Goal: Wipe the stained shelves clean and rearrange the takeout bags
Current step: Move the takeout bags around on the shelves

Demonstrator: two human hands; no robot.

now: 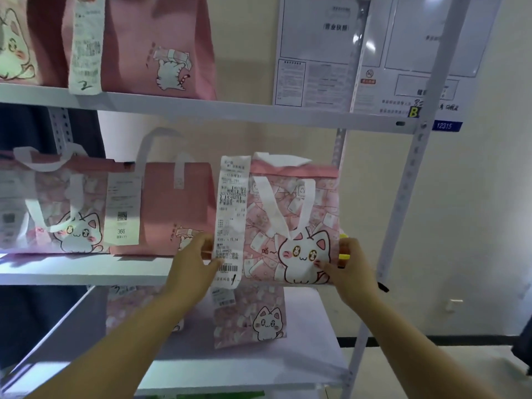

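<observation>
A pink cat-print takeout bag (290,223) with white handles and a long receipt (230,214) stands at the right end of the middle shelf (86,269). My left hand (193,263) grips its lower left edge, by the receipt. My right hand (351,263) grips its lower right edge. Both hands hold the bag upright at the shelf's front edge. Two more pink bags (175,208) (54,208) stand to its left on the same shelf.
The top shelf (201,106) carries pink bags (155,44). The lower shelf (259,367) holds a smaller cat-print bag (253,318). A white upright post (403,226) frames the right side. Notices (319,53) hang on the wall behind.
</observation>
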